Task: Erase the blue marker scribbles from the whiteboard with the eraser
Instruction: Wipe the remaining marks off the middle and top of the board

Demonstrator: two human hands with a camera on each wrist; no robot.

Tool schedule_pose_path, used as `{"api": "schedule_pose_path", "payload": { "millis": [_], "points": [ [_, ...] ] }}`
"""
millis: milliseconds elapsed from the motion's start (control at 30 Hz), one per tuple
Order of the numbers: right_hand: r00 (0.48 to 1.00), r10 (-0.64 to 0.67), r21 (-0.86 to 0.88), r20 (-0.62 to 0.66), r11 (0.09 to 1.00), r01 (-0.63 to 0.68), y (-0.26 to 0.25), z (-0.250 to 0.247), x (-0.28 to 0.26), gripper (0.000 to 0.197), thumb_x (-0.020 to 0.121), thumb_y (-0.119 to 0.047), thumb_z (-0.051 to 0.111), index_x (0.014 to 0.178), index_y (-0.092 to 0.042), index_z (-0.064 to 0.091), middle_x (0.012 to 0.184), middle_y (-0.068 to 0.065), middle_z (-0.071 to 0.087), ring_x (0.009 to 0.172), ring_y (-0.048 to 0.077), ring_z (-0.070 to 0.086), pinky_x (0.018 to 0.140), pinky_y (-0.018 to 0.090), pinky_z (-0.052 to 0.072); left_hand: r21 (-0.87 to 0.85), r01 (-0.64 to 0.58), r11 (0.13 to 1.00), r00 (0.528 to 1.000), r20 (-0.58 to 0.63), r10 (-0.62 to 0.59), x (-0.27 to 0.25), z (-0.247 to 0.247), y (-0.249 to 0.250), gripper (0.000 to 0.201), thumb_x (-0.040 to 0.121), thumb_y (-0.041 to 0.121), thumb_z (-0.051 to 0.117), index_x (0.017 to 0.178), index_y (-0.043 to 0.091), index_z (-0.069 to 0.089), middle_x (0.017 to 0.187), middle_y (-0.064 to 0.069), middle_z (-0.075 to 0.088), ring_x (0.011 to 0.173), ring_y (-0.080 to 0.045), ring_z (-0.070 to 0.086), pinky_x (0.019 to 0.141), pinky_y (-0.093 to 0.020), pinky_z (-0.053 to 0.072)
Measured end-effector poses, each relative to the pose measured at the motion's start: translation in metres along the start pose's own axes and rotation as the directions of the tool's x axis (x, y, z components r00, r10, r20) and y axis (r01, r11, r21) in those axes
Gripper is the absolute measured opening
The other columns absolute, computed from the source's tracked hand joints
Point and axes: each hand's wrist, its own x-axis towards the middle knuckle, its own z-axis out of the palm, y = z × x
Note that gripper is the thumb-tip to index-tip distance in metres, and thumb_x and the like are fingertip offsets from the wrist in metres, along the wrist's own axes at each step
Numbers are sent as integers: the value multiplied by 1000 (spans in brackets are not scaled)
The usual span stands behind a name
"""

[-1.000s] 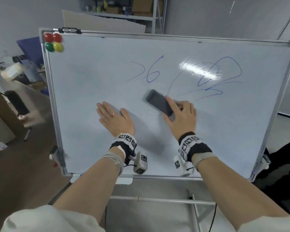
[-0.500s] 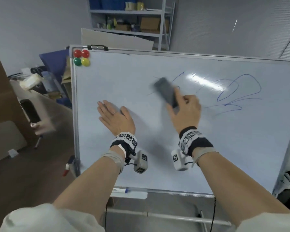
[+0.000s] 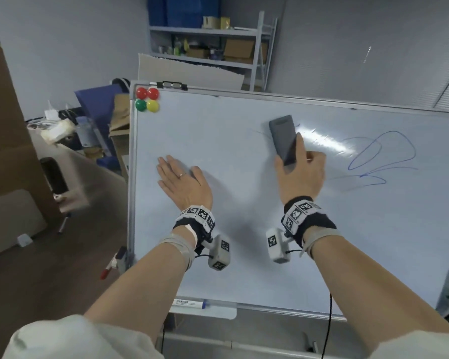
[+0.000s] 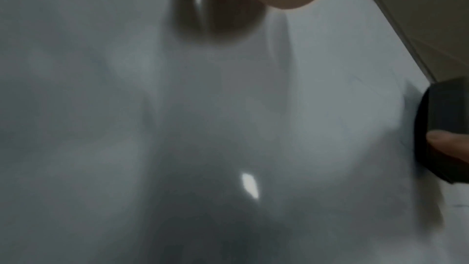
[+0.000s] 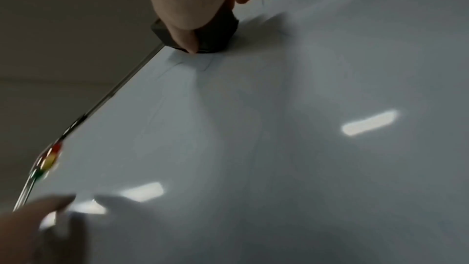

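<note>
right hand [image 3: 300, 174] has its fingers wrapped round the dark eraser [image 3: 283, 138], pressed on the whiteboard [image 3: 244, 229] left of the blue scribbles [image 3: 381, 156]. left hand [image 3: 184, 181] lies flat, fingers straight.

Tilted whiteboard [image 3: 244, 242] on a metal stand, framed in grey. Four round magnets [image 3: 147, 99] stuck at 10 o'clock: two red above, green and yellow below. Black clip [image 3: 172, 85] on the top edge just beside them. Blue scribbles [image 3: 373, 159] at 2 o'clock. Dark eraser [image 3: 283, 138] pressed flat near 12. Left hand [image 3: 184, 181] flat at centre-left. Marker [image 3: 189, 303] on the bottom ledge at 6.
</note>
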Motion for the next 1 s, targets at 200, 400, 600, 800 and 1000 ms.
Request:
{"api": "schedule_pose_path", "payload": {
  "millis": [200,400,600,800,1000],
  "points": [
    [800,-554,-43,228,816,577,-34,19,-19,67,81,-42,70,144,-36,48,104,6,51,90,26,51,80,43,49,4,3,1000,1000,5,-3,2,4,5,69,101,36,34,158,7,9,166,-9,2,154,-25,2,123,-48,10],
    [995,64,-17,-76,998,-65,-12,3,17,67,85,-55,63,147,-40,42,114,9,49,98,26,49,93,39,38,3,5,1000,1000,10,-5,5,3,7,71,101,39,31,158,7,6,166,-8,0,154,-24,1,123,-48,9],
    [868,-480,-99,129,865,492,-51,16,0,66,78,-49,71,141,-38,52,103,4,53,92,28,49,86,40,35,5,23,1000,999,34,-23,5,3,9,81,96,46,37,158,7,3,166,-8,-4,154,-23,-4,123,-48,6],
    [979,165,-16,-116,986,-168,-8,-6,33,70,83,-61,61,148,-47,36,114,7,47,100,27,48,102,42,34,-9,33,999,999,-2,-33,6,0,9,79,97,43,38,158,7,5,166,-8,-2,154,-23,-2,124,-48,7],
    [959,-245,-107,139,959,261,-47,7,7,72,79,-58,63,146,-47,39,107,5,51,100,28,47,97,45,32,-35,4,999,1000,12,-3,1,5,18,79,96,42,39,158,7,5,166,-7,-3,154,-22,-3,124,-48,5]
  ]
}}
